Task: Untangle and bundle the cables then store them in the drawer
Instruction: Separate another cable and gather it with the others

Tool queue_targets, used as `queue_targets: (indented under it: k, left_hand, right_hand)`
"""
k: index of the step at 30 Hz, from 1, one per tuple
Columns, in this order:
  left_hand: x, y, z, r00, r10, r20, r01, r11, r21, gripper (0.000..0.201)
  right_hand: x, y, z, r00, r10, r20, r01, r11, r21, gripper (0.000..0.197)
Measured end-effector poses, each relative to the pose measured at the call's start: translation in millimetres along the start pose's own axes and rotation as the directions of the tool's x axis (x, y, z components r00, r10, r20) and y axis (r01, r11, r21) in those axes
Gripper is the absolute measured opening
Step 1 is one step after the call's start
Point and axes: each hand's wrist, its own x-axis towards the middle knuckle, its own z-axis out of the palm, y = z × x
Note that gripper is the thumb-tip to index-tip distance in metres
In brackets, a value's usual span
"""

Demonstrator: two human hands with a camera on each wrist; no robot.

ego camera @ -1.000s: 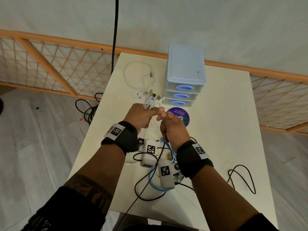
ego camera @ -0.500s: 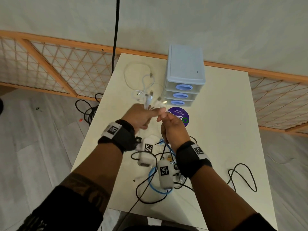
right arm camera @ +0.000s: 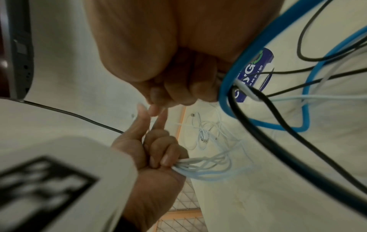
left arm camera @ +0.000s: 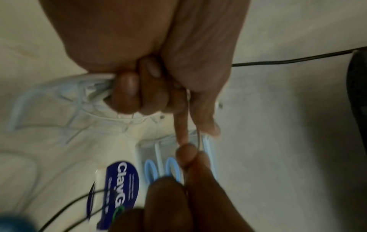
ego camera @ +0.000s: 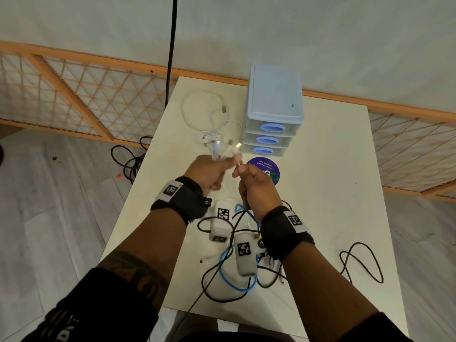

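Left hand (ego camera: 209, 170): fist closed round the white cables (ego camera: 219, 150), plugs fanning upward.
Right hand (ego camera: 254, 183): pinches one white strand beside it.
Drawer unit (ego camera: 274, 114): just behind, drawers closed.
Tabletop (ego camera: 333, 193): blue cable (ego camera: 228, 275), black cables (ego camera: 362, 262).

We count two hands (ego camera: 209, 171) over the table (ego camera: 333, 193), each wearing one black wristband (ego camera: 181, 198). One drawer unit (ego camera: 274, 114) stands at the far edge, with three drawers. One round purple sticker (ego camera: 267, 169) lies in front of it. We see one blue cable (ego camera: 237, 280) and two white tagged boxes (ego camera: 222, 222) near the front edge. White cables (ego camera: 214, 127) and black cables (ego camera: 362, 262) overlap; we cannot count them.
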Motion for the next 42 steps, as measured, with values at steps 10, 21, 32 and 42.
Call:
queue_targets:
  k: [10, 21, 32, 42]
  left_hand:
    - [13, 19, -4, 0.932, 0.007, -0.361, -0.068, 0.985, -0.156, 0.027]
    - [14, 13, 4, 0.960, 0.083, -0.266, -0.082, 0.997, 0.015, 0.033]
    - [10, 15, 7, 0.990, 0.070, -0.121, -0.057, 0.993, 0.106, 0.033]
    - [9, 24, -4, 0.998, 0.006, 0.060, -0.013, 0.992, 0.122, 0.043]
  right_hand:
    - [-2, 6, -6, 0.997, 0.016, 0.076, -0.012, 0.999, -0.050, 0.029]
    - [7, 6, -6, 0.994, 0.060, 0.087, -0.069, 0.992, 0.107, 0.030]
    - [13, 6, -6, 0.992, 0.070, 0.102, -0.088, 0.979, 0.183, 0.029]
    - [12, 11, -10, 0.993, 0.055, 0.103, -0.077, 0.971, 0.226, 0.032]
